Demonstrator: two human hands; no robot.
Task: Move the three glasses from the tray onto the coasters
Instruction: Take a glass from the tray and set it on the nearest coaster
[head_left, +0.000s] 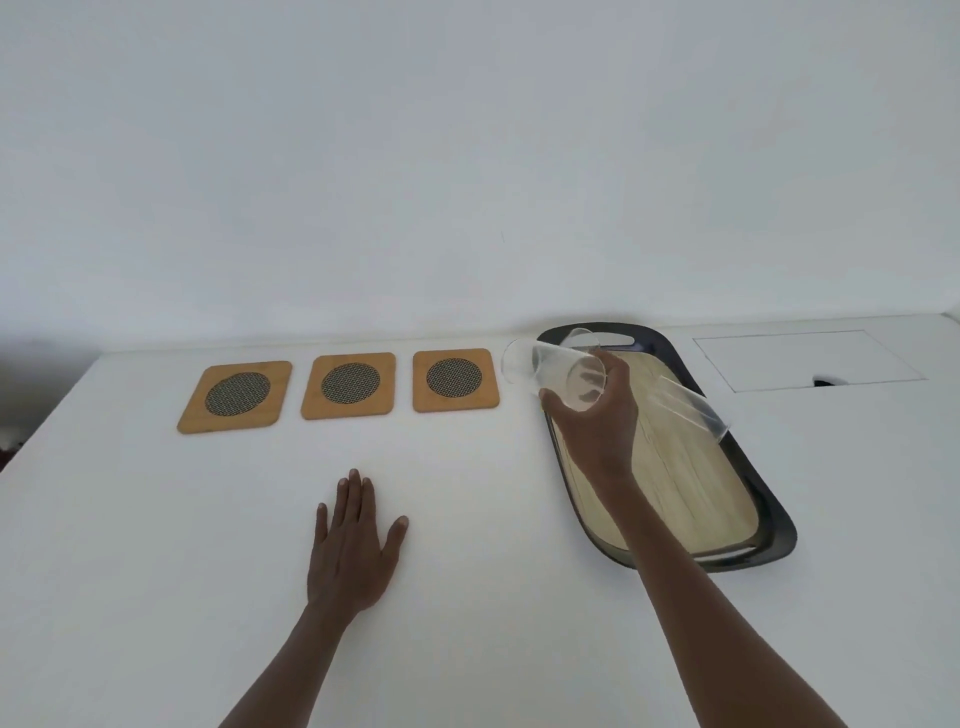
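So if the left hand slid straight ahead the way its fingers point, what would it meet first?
Probably the middle square bamboo coaster with the dark mesh circle. The left hand lies flat on the white table, with bare surface between them.

Bright, even, soft light; wide-angle bending at edges.

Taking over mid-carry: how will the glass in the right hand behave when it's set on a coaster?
The glass looks clear, smooth and empty, so probably light but slippery in the right hand. It looks tall for its width, so it may tip if it lands off-level on the nearest coaster. Being glass, it is likely fragile; lower it gently.
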